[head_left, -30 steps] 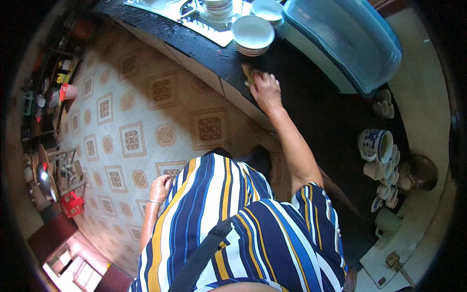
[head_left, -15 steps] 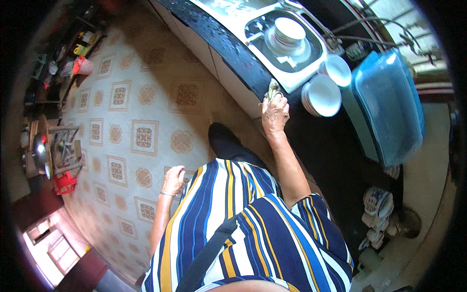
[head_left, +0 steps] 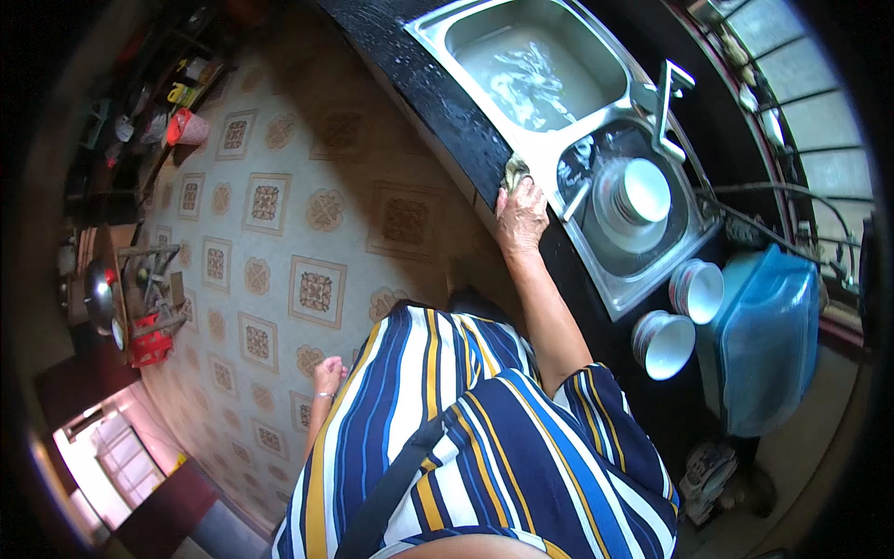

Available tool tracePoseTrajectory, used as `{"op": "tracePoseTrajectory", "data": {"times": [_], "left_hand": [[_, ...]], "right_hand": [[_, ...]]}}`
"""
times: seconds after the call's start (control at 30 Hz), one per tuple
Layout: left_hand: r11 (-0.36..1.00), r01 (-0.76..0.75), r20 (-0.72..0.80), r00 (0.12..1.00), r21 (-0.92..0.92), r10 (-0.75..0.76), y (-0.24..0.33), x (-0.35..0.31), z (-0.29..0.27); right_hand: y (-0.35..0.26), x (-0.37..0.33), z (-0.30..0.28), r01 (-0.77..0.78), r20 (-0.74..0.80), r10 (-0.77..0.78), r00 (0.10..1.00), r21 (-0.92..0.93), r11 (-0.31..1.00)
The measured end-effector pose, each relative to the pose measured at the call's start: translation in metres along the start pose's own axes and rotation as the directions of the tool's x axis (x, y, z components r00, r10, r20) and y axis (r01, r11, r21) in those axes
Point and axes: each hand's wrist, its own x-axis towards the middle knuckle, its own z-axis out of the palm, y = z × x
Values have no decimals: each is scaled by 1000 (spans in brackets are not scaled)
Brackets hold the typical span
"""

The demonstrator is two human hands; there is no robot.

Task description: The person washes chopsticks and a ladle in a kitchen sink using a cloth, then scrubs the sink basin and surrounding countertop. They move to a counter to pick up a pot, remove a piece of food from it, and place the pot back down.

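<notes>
Free strip along blk ctr (head_left: 424,79) front, w/ sink rim (head_left: 538,146) in way on R

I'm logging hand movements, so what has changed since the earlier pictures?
The right hand, still gripping the cloth, has moved along the counter, away from the stacked bowls, to beside the sink. The view shifted too. The left hand remains low at the person's side; bowls and blue tub stayed put.

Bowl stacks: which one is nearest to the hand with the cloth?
The bowl stack in the sink, nearest the right hand; the front stack and rear stack stand farther away, on the dark counter.
</notes>
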Motion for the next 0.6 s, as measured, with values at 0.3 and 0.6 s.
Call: {"op": "tracePoseTrajectory", "data": {"times": [0.3,0.6], "left_hand": [[956,188,-31,982,223,-186,-84,89,-26],[973,182,16,982,141,-186,11,211,-94]], "right_hand": [[-113,129,60,65,-67,-54,996,180,981],[-249,233,93,169,-74,-156,985,240,956]]}}
